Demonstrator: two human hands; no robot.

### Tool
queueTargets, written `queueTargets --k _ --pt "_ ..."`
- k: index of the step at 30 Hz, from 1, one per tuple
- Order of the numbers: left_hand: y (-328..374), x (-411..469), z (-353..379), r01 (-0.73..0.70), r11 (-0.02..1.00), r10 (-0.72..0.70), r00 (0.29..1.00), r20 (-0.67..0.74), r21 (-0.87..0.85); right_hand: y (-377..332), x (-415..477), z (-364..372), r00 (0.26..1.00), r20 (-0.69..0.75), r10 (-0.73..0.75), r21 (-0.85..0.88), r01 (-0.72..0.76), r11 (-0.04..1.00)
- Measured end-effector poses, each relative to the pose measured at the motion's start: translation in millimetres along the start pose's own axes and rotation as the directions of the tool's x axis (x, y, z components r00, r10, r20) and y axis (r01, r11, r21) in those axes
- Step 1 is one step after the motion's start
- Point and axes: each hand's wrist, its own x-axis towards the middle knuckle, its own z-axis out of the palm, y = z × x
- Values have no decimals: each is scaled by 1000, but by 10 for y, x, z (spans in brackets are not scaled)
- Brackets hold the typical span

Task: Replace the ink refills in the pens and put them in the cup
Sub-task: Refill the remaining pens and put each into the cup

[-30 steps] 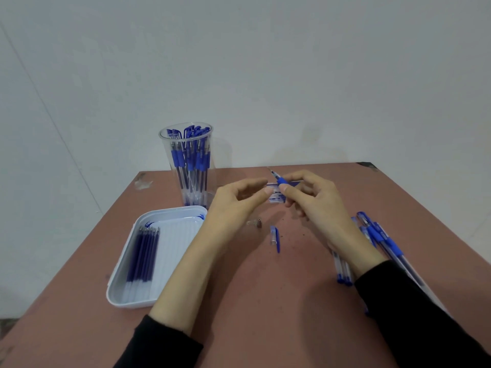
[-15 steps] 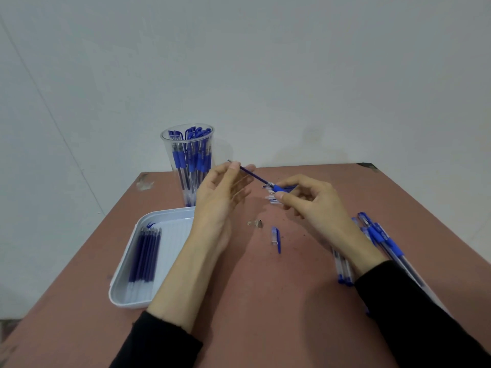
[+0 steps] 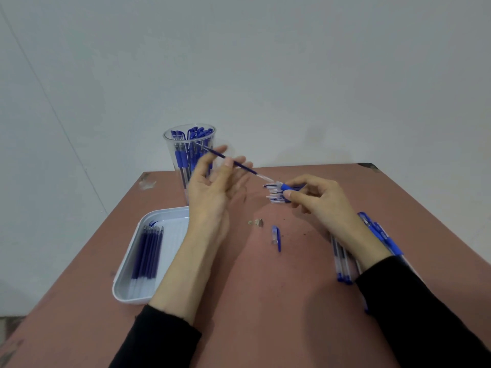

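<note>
Refill at the barrel's mouth, both your hands busy.
At the left, a white tray (image 3: 125, 288) holds spare refills (image 3: 148, 251); behind it the clear cup (image 3: 190, 155) stands full of pens. Your left hand (image 3: 212, 192) pinches the ink refill (image 3: 239, 166) just in front of the cup, its clear end meeting the pen barrel (image 3: 288, 186) — your right hand (image 3: 318, 200) pinches that by its blue grip, above the table (image 3: 265, 314).

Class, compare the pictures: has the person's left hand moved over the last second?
Yes. The left hand has moved leftward, toward the clear cup, drawing the ink refill out of the pen that the right hand holds.
</note>
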Motion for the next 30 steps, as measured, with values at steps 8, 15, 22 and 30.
queueTargets --k 8,15,22,30 --pt "31 281 207 -144 674 -64 966 251 725 86 108 -277 925 -374 68 78 -41 996" --pt "-598 328 535 -365 191 -280 869 407 911 86 107 -307 869 -488 85 61 -63 996" --pt "-830 268 662 -445 143 -210 859 467 884 85 114 -312 865 -495 85 35 -78 996" --pt "-903 285 634 -480 93 -183 853 489 872 78 111 -311 872 -481 89 35 -82 996"
